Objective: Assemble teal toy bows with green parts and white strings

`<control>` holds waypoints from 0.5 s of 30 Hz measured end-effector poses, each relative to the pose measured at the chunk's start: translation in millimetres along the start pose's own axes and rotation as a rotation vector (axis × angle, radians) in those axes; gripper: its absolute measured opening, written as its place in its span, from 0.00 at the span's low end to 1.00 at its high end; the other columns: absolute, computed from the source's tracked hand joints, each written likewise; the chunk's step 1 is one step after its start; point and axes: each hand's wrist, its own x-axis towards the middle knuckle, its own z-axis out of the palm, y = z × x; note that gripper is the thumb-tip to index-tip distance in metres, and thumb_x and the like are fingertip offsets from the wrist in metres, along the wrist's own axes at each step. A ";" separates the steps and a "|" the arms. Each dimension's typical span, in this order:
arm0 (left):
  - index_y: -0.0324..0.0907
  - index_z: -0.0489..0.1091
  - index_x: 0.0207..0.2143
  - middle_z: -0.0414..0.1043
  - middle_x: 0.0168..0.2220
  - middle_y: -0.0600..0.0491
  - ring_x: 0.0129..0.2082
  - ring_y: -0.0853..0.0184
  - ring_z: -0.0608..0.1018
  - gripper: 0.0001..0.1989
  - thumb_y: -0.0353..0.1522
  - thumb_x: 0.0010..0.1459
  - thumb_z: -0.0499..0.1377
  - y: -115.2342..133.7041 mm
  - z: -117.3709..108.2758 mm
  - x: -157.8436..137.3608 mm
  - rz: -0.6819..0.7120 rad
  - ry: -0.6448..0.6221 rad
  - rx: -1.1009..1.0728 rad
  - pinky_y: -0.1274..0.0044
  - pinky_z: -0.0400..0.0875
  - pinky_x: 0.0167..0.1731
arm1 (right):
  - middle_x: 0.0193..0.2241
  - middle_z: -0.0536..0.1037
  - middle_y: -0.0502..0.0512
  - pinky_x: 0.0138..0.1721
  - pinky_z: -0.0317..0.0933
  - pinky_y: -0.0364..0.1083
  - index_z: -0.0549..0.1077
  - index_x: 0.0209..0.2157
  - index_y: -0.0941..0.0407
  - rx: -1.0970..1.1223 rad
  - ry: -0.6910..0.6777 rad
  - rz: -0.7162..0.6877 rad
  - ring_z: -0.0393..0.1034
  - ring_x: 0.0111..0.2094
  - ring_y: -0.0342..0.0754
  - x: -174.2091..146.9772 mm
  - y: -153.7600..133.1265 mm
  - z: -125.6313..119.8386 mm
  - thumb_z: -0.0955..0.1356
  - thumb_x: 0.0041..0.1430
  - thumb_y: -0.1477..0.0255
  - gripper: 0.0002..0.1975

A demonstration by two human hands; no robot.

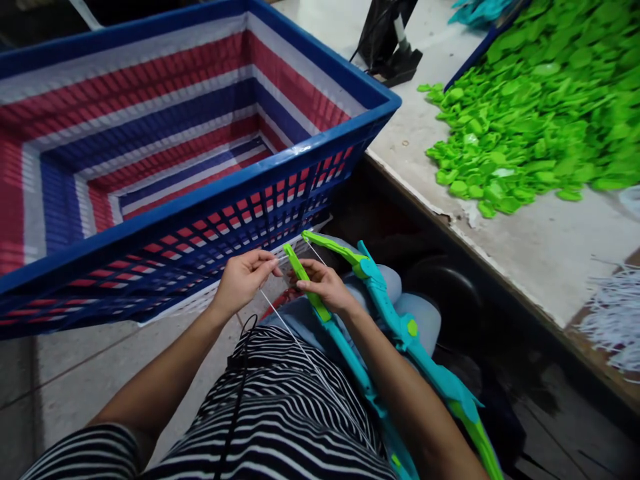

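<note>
My right hand (325, 283) grips the green end of a teal and green plastic toy bow (345, 353), whose tip points up between my hands. My left hand (245, 280) is closed in a pinch on a thin white string (287, 327), just left of that tip. The string runs from my fingers down over my striped shirt. A second toy bow (383, 293) lies across my lap to the right, partly behind my right forearm, with white string at its green tip. The lower ends of both bows pass out of view.
A blue plastic basket (280, 163) lined with red, white and blue striped sheeting stands ahead on the left. On the white worktable (400, 140) at right lie a heap of small green plastic pieces (530, 127), a bundle of white strings (617, 320) and a black stand (393, 47).
</note>
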 end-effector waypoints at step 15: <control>0.38 0.66 0.39 0.74 0.21 0.56 0.14 0.77 0.64 0.21 0.39 0.45 0.66 8.6 4.5 15.3 -0.031 -0.134 -0.159 0.83 0.54 0.16 | 0.44 0.77 0.53 0.48 0.66 0.50 0.72 0.45 0.53 -0.129 -0.008 -0.081 0.73 0.44 0.49 0.7 7.0 2.9 0.75 0.45 0.65 0.23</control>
